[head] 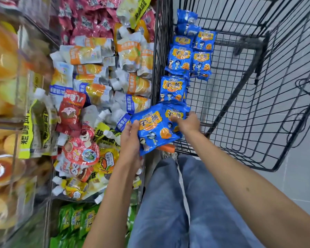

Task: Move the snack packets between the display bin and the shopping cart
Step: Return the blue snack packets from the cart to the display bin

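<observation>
A blue snack packet (156, 127) with orange lettering and cartoon figures is held over the near left corner of the black wire shopping cart (254, 97). My left hand (131, 140) grips its left edge, thumb on top. My right hand (186, 122) grips a blue packet at the right end; whether it is the same packet or a second one I cannot tell. Several more blue packets (179, 59) lie in a row along the cart's left side. The display bin (100, 86) on the left is heaped with white, orange, red and yellow pouches.
Clear bins of fruit cups (4, 68) stand at the far left, blurred. Green packets (75, 219) fill a lower bin. My legs in blue jeans (177, 203) stand between bin and cart. The cart's right half shows bare wire over grey floor.
</observation>
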The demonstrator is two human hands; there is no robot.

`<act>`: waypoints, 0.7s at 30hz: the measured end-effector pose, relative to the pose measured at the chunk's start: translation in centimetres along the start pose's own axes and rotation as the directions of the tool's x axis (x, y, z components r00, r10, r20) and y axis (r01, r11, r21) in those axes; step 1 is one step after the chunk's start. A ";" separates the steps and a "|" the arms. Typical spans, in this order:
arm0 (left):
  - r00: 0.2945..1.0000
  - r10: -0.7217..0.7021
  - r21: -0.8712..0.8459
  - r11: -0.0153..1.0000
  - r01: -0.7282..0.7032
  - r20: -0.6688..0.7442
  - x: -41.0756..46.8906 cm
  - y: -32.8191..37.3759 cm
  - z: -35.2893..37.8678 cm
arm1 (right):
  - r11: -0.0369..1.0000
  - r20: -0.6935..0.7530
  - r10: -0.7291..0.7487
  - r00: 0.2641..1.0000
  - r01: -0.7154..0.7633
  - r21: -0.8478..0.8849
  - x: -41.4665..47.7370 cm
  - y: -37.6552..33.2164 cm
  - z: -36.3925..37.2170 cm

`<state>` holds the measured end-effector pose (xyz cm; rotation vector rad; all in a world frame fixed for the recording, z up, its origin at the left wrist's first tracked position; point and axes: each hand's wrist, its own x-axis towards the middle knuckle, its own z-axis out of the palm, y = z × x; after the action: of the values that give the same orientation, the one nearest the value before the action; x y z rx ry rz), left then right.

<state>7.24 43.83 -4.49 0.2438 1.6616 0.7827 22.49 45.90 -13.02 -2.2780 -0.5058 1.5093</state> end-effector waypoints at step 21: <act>0.983 0.159 0.082 0.982 -0.167 0.096 -2.1 0.4 1.7 | 0.895 0.210 -0.229 0.951 0.121 0.430 -9.8 -3.3 -2.2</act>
<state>9.23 43.54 -2.71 0.4769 1.6083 0.8087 20.60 43.82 -2.84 -1.6814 -0.4020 1.6433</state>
